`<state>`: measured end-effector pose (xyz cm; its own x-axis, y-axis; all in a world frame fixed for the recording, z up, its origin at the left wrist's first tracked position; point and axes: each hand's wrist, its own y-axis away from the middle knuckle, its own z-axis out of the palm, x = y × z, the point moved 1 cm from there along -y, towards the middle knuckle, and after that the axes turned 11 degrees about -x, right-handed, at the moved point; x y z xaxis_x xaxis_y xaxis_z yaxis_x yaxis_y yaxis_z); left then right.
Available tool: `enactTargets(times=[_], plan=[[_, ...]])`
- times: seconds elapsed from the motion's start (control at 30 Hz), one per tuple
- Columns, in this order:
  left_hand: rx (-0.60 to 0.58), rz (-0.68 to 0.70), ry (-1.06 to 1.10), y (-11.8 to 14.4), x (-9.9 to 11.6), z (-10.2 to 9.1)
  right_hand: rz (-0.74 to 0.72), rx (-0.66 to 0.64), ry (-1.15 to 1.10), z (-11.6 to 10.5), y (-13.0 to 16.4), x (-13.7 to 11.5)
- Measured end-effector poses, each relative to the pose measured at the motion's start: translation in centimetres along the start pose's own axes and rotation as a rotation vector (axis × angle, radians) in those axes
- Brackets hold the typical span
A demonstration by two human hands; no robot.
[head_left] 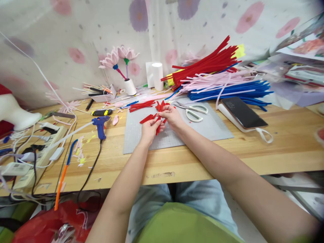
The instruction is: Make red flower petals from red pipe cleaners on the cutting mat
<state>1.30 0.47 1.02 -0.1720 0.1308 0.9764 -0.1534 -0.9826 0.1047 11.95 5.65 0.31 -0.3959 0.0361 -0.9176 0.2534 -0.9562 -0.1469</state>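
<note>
My left hand (152, 129) and my right hand (172, 116) come together over a grey cutting mat (215, 130). The fingers of both are closed on short red pipe cleaner pieces (158, 130), some of which stick out above and below. Exactly how the pieces are joined, if at all, is hidden by my fingers. Just beyond my left hand, more red pieces (148, 118) lie on the mat. A bundle of cut red pipe cleaners (141, 105) rests at the mat's far edge. Right of my right hand lie scissors (194, 118) with pale handles.
Long red (202, 67), pink (212, 82) and blue pipe cleaners (233, 91) are piled at the back right. A phone (244, 112) lies on the right. To the left are a blue glue gun (100, 126), a utility knife (101, 112) and a cluttered power strip (42, 158).
</note>
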Motion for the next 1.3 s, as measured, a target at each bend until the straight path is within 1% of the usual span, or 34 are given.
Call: enactTargets(times=[0.17, 0.23, 0.3, 0.43, 0.47, 0.57, 0.63, 0.7, 0.77, 0.87, 0.97, 1.03, 1.13, 1.23, 1.3], plan=[[0.066, 0.041, 0.018, 0.2, 0.1, 0.4, -0.029, 0.030, -0.077, 0.4, -0.3, 0.3], [0.080, 0.060, 0.027, 0.3, 0.0, 0.5, -0.037, 0.018, -0.094, 0.4, -0.3, 0.1], [0.061, 0.068, 0.039, 0.4, 0.0, 0.4, -0.029, -0.028, -0.103, 0.4, -0.2, -0.1], [-0.050, -0.012, 0.090, 0.5, 0.2, 0.2, 0.051, -0.143, -0.105, 0.5, 0.3, -0.6], [-0.062, -0.029, 0.111, 0.4, 0.2, 0.2, 0.076, -0.167, -0.110, 0.6, 0.4, -0.7], [-0.016, -0.040, 0.181, 0.1, 0.4, 0.0, 0.126, -0.211, -0.131, 1.0, 0.8, -0.8], [0.020, -0.057, 0.232, 0.0, 0.6, -0.1, 0.119, -0.211, -0.124, 1.1, 0.9, -0.9], [0.024, -0.097, 0.291, 0.0, 0.8, -0.3, 0.106, -0.236, -0.104, 1.2, 1.0, -0.9], [0.002, -0.149, 0.365, 0.1, 1.1, -0.6, 0.097, -0.309, -0.082, 1.0, 1.0, -1.1], [-0.057, -0.269, 0.506, 0.4, 1.7, -1.1, 0.088, -0.467, -0.005, 0.5, 0.9, -1.3], [-0.163, -0.419, 0.671, 0.6, 1.9, -1.5, 0.052, -0.577, 0.177, -0.3, 0.7, -1.6], [-0.251, -0.469, 0.769, 0.6, 1.8, -1.7, 0.008, -0.580, 0.307, -0.7, 0.5, -1.8], [-0.347, -0.475, 0.850, 0.7, 1.8, -1.8, -0.041, -0.545, 0.427, -0.9, 0.3, -1.9], [-0.361, -0.438, 0.866, 0.8, 1.9, -1.6, -0.095, -0.499, 0.498, -0.5, 0.3, -2.1], [-0.314, -0.409, 0.822, 0.8, 2.0, -1.5, -0.126, -0.477, 0.538, -0.1, 0.4, -2.3]])
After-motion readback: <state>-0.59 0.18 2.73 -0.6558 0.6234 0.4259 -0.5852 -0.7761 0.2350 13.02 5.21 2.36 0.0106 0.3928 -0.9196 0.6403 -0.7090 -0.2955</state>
